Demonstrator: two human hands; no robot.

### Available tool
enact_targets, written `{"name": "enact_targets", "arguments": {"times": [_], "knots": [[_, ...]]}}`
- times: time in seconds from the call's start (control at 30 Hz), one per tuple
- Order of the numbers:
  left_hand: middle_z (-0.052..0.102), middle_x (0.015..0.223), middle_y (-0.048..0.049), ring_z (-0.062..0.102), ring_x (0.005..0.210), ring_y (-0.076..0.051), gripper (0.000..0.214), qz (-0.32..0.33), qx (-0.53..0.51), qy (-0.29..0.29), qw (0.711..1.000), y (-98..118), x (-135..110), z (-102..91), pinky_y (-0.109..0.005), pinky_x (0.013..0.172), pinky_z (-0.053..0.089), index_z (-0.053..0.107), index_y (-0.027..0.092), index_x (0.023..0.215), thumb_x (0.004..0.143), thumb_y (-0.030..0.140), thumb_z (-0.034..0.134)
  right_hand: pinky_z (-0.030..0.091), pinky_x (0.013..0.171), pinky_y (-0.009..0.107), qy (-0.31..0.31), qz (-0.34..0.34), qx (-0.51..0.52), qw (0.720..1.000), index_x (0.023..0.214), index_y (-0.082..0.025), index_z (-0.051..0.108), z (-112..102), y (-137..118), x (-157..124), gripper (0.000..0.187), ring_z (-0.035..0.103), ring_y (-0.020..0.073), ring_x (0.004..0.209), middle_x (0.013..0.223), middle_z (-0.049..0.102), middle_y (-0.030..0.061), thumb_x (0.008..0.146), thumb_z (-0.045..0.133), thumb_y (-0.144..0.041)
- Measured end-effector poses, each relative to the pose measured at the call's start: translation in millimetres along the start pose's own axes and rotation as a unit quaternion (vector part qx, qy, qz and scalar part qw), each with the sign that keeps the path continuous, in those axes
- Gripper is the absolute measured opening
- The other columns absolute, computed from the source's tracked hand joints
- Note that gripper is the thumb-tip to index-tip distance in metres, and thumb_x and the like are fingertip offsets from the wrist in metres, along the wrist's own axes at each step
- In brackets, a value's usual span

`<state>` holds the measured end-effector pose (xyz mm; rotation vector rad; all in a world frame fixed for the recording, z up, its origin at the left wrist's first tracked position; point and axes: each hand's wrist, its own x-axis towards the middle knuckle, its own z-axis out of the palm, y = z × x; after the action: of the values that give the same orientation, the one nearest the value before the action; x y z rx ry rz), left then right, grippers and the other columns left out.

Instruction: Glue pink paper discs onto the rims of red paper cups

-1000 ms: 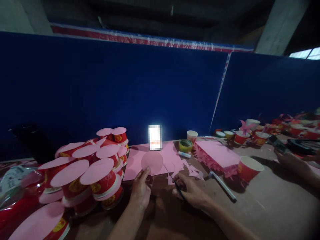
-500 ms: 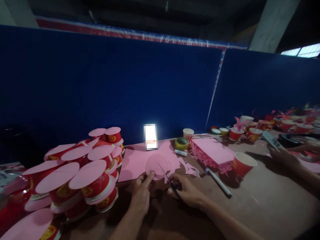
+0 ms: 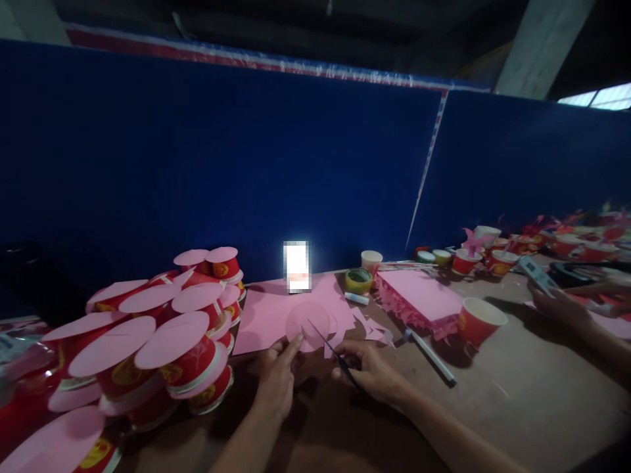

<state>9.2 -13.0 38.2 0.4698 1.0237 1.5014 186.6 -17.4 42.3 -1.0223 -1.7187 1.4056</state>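
Observation:
My left hand pinches the lower edge of a pink paper circle and holds it upright above the brown table. My right hand grips small dark scissors, whose blades point up and left into the circle's right side. Behind the circle lie flat pink paper sheets and pink offcuts.
A pile of red paper cups topped with pink discs fills the left. A lit phone, tape roll, glue stick, pink paper stack, red cup and pen lie ahead. Another person's hand is at right.
The pink circle has come up off the sheets toward me, and the scissors have reached its edge. The view has shifted a little to the right.

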Motion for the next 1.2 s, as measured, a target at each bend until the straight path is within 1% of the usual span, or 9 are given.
{"name": "enact_targets", "arguments": {"times": [0.23, 0.4, 0.6, 0.73, 0.87, 0.93, 1.03, 1.13, 1.2], "knots": [[0.065, 0.061, 0.0016, 0.055, 0.051, -0.007, 0.029, -0.001, -0.003, 0.011, 1.0, 1.9, 0.8, -0.7, -0.016, 0.047, 0.042, 0.065, 0.013, 0.069, 0.047, 0.021, 0.083, 0.028, 0.045, 0.018, 0.012, 0.012, -0.016, 1.0, 0.088, -0.017, 0.064, 0.3, 4.5, -0.4, 0.028, 0.038, 0.0077, 0.051, 0.059, 0.047, -0.0054, 0.068, 0.073, -0.035], [0.064, 0.062, 0.0014, 0.057, 0.053, -0.008, 0.022, -0.012, -0.015, 0.014, 1.0, 1.0, 2.2, -2.5, -0.017, 0.05, 0.044, 0.064, 0.014, 0.068, 0.053, 0.016, 0.08, 0.028, 0.044, 0.018, 0.013, 0.025, -0.042, 0.999, 0.08, -0.017, 0.063, -0.4, 4.0, -0.6, 0.022, 0.037, 0.007, 0.048, 0.056, 0.046, -0.0059, 0.07, 0.071, -0.034], [0.063, 0.061, 0.0035, 0.056, 0.05, -0.007, 0.021, -0.02, -0.034, 0.033, 0.999, 1.8, 7.4, -5.8, -0.017, 0.048, 0.045, 0.061, 0.016, 0.07, 0.057, 0.012, 0.076, 0.03, 0.048, 0.018, 0.006, -0.015, -0.153, 0.988, 0.097, -0.02, 0.059, -8.7, 3.4, -1.6, 0.033, 0.044, 0.0096, 0.055, 0.061, 0.05, -0.0061, 0.068, 0.07, -0.028], [0.061, 0.059, 0.0059, 0.055, 0.047, -0.006, 0.021, -0.014, -0.043, 0.041, 0.998, 4.6, 12.0, -8.8, -0.017, 0.048, 0.046, 0.058, 0.016, 0.071, 0.058, 0.012, 0.075, 0.033, 0.052, 0.02, 0.058, -0.011, -0.267, 0.962, 0.085, -0.021, 0.06, -21.6, -5.2, -3.1, 0.032, 0.05, 0.0122, 0.061, 0.067, 0.058, -0.0042, 0.058, 0.076, -0.022], [0.062, 0.063, 0.0055, 0.057, 0.05, -0.006, 0.02, -0.002, -0.039, 0.045, 0.998, 5.5, 16.1, -11.5, -0.017, 0.049, 0.047, 0.057, 0.016, 0.073, 0.061, 0.012, 0.073, 0.035, 0.059, 0.022, 0.081, -0.043, -0.355, 0.931, 0.085, -0.022, 0.065, -36.6, -26.6, -9.0, 0.017, 0.057, 0.0167, 0.071, 0.075, 0.066, -0.0001, 0.068, 0.066, -0.021], [0.062, 0.065, 0.0054, 0.057, 0.052, -0.006, 0.019, 0.002, -0.035, 0.043, 0.998, 5.6, 16.5, -12.1, -0.017, 0.049, 0.047, 0.057, 0.016, 0.075, 0.063, 0.011, 0.071, 0.034, 0.058, 0.023, 0.084, -0.043, -0.415, 0.905, 0.083, -0.024, 0.067, -44.2, -34.8, -12.5, 0.013, 0.059, 0.0172, 0.071, 0.076, 0.067, 0.0006, 0.07, 0.064, -0.022], [0.063, 0.067, 0.0046, 0.058, 0.054, -0.006, 0.019, -0.004, -0.025, 0.034, 0.999, 6.1, 14.0, -11.1, -0.017, 0.051, 0.048, 0.058, 0.016, 0.076, 0.064, 0.011, 0.072, 0.03, 0.054, 0.024, 0.104, 0.006, -0.512, 0.853, 0.08, -0.023, 0.067, -56.0, -34.4, -16.0, 0.011, 0.06, 0.018, 0.065, 0.071, 0.067, 0.0017, 0.069, 0.064, -0.024], [0.063, 0.068, 0.0032, 0.056, 0.054, -0.006, 0.023, -0.014, 0.009, -0.007, 1.0, 6.0, 8.6, -8.1, -0.016, 0.05, 0.045, 0.06, 0.016, 0.08, 0.062, 0.014, 0.075, 0.033, 0.055, 0.024, 0.105, 0.051, -0.579, 0.807, 0.095, -0.021, 0.065, -69.3, -24.8, -17.4, 0.028, 0.063, 0.0212, 0.069, 0.078, 0.069, 0.0047, 0.066, 0.063, -0.018], [0.064, 0.069, 0.0025, 0.054, 0.051, -0.006, 0.028, -0.019, 0.059, -0.075, 0.995, 3.8, 5.1, -6.4, -0.017, 0.05, 0.044, 0.062, 0.016, 0.085, 0.061, 0.019, 0.077, 0.036, 0.058, 0.025, 0.103, 0.067, -0.6, 0.791, 0.109, -0.018, 0.06, -78.9, -19.9, -17.0, 0.043, 0.064, 0.0247, 0.076, 0.085, 0.069, 0.0093, 0.066, 0.062, -0.015]]}}
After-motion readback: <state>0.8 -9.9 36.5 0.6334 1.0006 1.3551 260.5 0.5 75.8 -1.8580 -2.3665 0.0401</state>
